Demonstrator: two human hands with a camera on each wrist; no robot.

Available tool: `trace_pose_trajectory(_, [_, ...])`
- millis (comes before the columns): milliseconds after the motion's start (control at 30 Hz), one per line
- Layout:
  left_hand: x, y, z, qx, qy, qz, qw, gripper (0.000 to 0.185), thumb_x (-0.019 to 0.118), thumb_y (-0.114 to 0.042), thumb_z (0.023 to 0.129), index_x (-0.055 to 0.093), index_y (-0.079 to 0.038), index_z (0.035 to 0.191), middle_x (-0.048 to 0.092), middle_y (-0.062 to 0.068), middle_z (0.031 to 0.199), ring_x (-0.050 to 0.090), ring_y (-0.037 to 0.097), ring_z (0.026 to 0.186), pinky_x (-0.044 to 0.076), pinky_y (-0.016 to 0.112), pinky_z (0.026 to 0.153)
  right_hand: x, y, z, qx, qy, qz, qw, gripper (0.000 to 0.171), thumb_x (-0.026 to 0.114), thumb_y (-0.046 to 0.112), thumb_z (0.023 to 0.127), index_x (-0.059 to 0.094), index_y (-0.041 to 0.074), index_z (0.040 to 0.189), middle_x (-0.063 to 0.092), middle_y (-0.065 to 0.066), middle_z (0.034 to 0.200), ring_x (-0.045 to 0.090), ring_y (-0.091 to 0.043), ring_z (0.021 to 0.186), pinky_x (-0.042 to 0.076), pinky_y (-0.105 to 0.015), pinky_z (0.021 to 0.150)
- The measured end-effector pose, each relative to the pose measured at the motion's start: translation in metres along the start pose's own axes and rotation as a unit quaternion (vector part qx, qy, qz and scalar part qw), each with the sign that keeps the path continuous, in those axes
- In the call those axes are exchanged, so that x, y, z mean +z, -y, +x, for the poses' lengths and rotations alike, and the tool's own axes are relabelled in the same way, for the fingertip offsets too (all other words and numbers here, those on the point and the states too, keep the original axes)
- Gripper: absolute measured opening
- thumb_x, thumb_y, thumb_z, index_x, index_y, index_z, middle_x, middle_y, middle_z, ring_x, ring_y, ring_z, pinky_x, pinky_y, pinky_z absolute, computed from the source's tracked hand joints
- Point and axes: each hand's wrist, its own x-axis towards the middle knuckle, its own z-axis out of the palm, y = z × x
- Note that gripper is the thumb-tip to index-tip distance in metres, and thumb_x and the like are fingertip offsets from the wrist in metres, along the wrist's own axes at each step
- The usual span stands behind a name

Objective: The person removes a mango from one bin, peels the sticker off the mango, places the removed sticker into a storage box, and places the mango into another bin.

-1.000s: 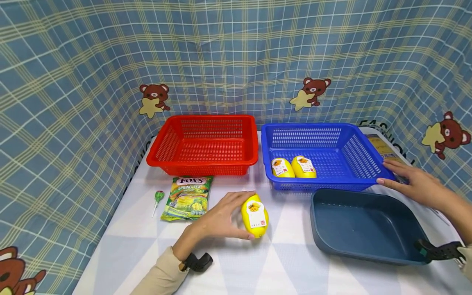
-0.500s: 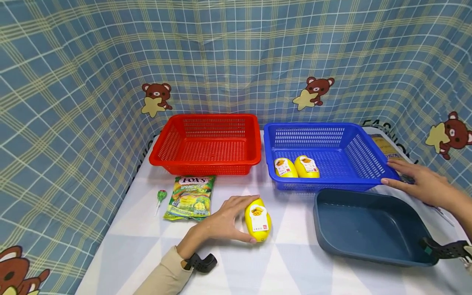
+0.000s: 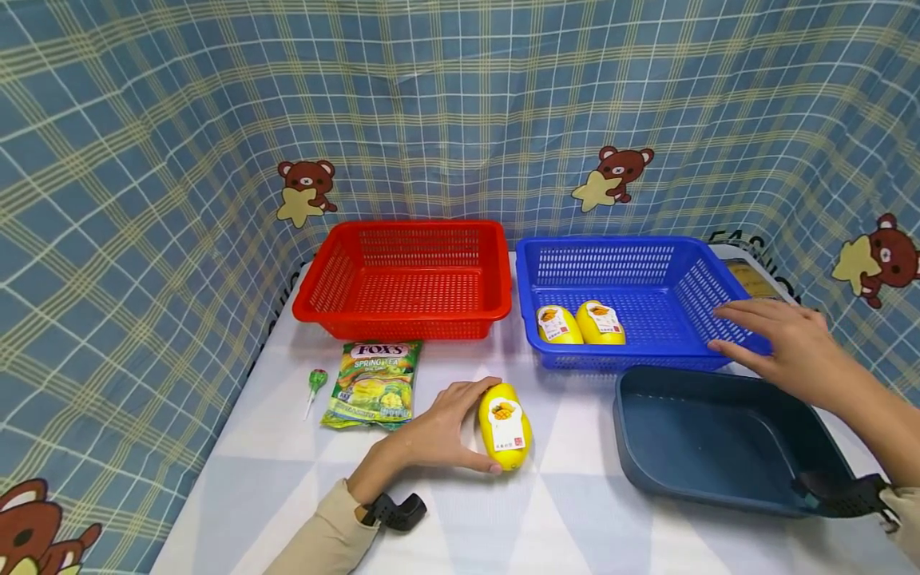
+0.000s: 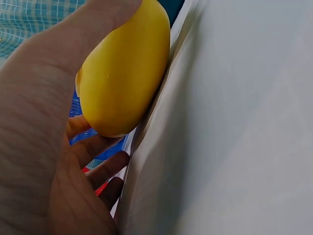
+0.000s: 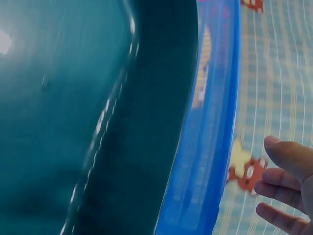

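Observation:
In the head view my left hand [image 3: 446, 431] grips a yellow mango [image 3: 506, 427] with a white label, thumb at its near end and fingertips at its far end. Close up in the left wrist view, the mango [image 4: 124, 73] sits at or just above the white tabletop; I cannot tell if they touch. My right hand [image 3: 791, 347] hovers, fingers extended and holding nothing, over the front right corner of the blue basket [image 3: 647, 351]. Two more labelled mangoes lie inside that basket at its front left: one mango [image 3: 559, 326] beside another mango [image 3: 600, 323].
A red basket [image 3: 402, 329] stands at the back left. Before it lie a green candy bag [image 3: 374, 383] and a lollipop [image 3: 317, 380]. A dark teal tray [image 3: 719, 431] stands right of the mango, close to the blue basket. Behind the right hand shows a partly hidden brown package [image 3: 751, 279].
My right hand has moved left from beside the blue basket's right rim to over its front corner. The left hand keeps its grip on the mango; the head view has shifted slightly.

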Motion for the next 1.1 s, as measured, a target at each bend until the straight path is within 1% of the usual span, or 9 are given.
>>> trace_pose_trajectory(167, [0.001,0.001,-0.001,-0.003,0.001,-0.002,1.0000,0.118,0.079,-0.075,0.064,0.023,-0.032,0.158,0.035,-0.006,0.154,0.030,0.019,0.139,0.035,0.053,0.109,0.005,0.024,0.008,-0.064,-0.014,0.012,0.998,0.052,0.082,0.032,0.082,0.067,0.003,0.122,0.063,-0.023,0.123,0.050,-0.048,0.119,0.028,-0.073,0.091])
trace_pose_trajectory(400, [0.002,0.002,0.000,0.019,-0.005,0.008,0.9998,0.116,0.080,-0.072,0.066,0.023,-0.031,0.158,0.032,-0.008,0.156,0.030,0.019,0.140,0.029,0.050,0.113,0.010,0.053,0.015,-0.127,-0.028,0.052,0.990,0.051,0.087,0.019,0.076,0.069,0.007,0.122,0.066,-0.014,0.122,0.053,-0.039,0.118,0.030,-0.069,0.091])
trace_pose_trajectory(500, [0.002,0.003,0.000,0.029,-0.008,0.013,0.9995,0.115,0.080,-0.071,0.067,0.024,-0.028,0.158,0.030,-0.010,0.158,0.029,0.017,0.141,0.026,0.048,0.115,0.012,0.064,0.017,-0.150,-0.034,0.060,0.986,0.048,0.084,0.025,0.080,0.070,0.009,0.123,0.067,-0.011,0.122,0.054,-0.036,0.118,0.031,-0.067,0.092])
trace_pose_trajectory(600, [0.002,0.003,0.001,0.034,-0.010,0.020,0.9992,0.115,0.079,-0.071,0.067,0.025,-0.026,0.158,0.027,-0.011,0.159,0.028,0.016,0.143,0.024,0.048,0.116,0.016,0.073,0.019,-0.174,-0.038,0.065,0.982,0.046,0.078,0.036,0.086,0.071,0.009,0.122,0.067,-0.010,0.122,0.055,-0.034,0.117,0.032,-0.064,0.091])
trace_pose_trajectory(667, [0.002,0.003,0.001,0.033,-0.011,0.025,0.9991,0.115,0.079,-0.072,0.067,0.024,-0.027,0.158,0.027,-0.011,0.159,0.028,0.017,0.143,0.024,0.048,0.116,0.017,0.078,0.020,-0.180,-0.034,0.067,0.981,0.046,0.077,0.039,0.087,0.071,0.009,0.123,0.067,-0.009,0.123,0.055,-0.033,0.118,0.032,-0.063,0.092])
trace_pose_trajectory(733, [0.003,0.003,0.001,0.031,-0.011,0.029,0.9990,0.116,0.079,-0.072,0.067,0.024,-0.026,0.159,0.027,-0.011,0.160,0.027,0.018,0.144,0.023,0.048,0.117,0.018,0.083,0.021,-0.186,-0.031,0.069,0.980,0.046,0.078,0.036,0.087,0.070,0.010,0.124,0.067,-0.008,0.123,0.055,-0.033,0.119,0.032,-0.062,0.092])
trace_pose_trajectory(833, [0.002,0.002,0.001,0.030,-0.011,0.031,0.9990,0.116,0.079,-0.072,0.067,0.024,-0.027,0.159,0.027,-0.010,0.160,0.028,0.018,0.143,0.023,0.048,0.117,0.020,0.089,0.023,-0.190,-0.026,0.074,0.979,0.049,0.083,0.026,0.081,0.070,0.010,0.125,0.067,-0.008,0.124,0.055,-0.033,0.119,0.032,-0.062,0.092])
trace_pose_trajectory(967, [0.002,0.002,0.001,0.029,-0.009,0.031,0.9991,0.116,0.077,-0.074,0.067,0.024,-0.027,0.159,0.027,-0.011,0.160,0.028,0.017,0.143,0.024,0.048,0.117,0.022,0.096,0.025,-0.191,-0.020,0.077,0.978,0.053,0.086,0.021,0.077,0.069,0.010,0.126,0.066,-0.009,0.125,0.054,-0.033,0.120,0.032,-0.062,0.092])
trace_pose_trajectory(1100, [0.001,0.002,0.001,0.027,-0.007,0.030,0.9992,0.116,0.077,-0.074,0.067,0.023,-0.027,0.159,0.026,-0.010,0.160,0.027,0.018,0.144,0.023,0.048,0.117,0.023,0.104,0.026,-0.193,-0.010,0.078,0.978,0.052,0.085,0.021,0.079,0.069,0.009,0.127,0.066,-0.009,0.126,0.054,-0.033,0.121,0.032,-0.062,0.094])
